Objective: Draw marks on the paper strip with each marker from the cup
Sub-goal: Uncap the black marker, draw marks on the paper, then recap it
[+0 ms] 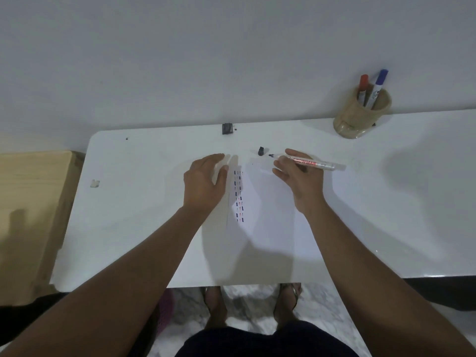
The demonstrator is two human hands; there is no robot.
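A white paper strip (253,199) lies on the white table (134,202), with columns of short blue and red marks near its left edge. My left hand (206,181) rests flat beside those marks, fingers apart. My right hand (300,173) holds an uncapped black-tipped marker (309,162) above the paper's far end, tip pointing left. Its black cap (261,151) lies on the table just left of the tip. At the back right stands a tan cup (360,117) holding a red marker (363,86) and a blue marker (380,82).
A small black object (226,128) sits at the table's far edge by the wall. A scrap of tape (94,183) lies at the left. A wooden box (31,202) stands to the left of the table. My feet show below the near edge.
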